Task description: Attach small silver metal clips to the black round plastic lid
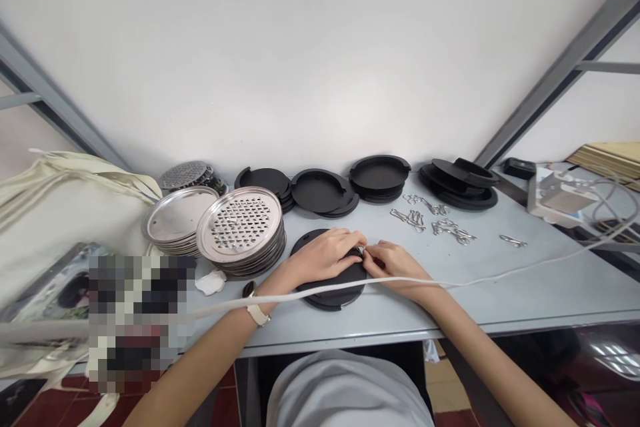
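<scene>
A black round plastic tray with a notched rim lies on the table in front of me. My left hand rests over it, with thumb and fingers closed at its right edge. Against that same edge, my right hand pinches a small silvery piece, apparently a metal wire clip, mostly hidden by the fingertips of both hands. Several similar wire clips lie in loose groups to the right, and a single one sits farther off.
Stacked metal grater discs and plain metal discs stand at left. Along the wall are black tray stacks. A white cable crosses in front of my wrists. A cloth bag is far left, a power strip right.
</scene>
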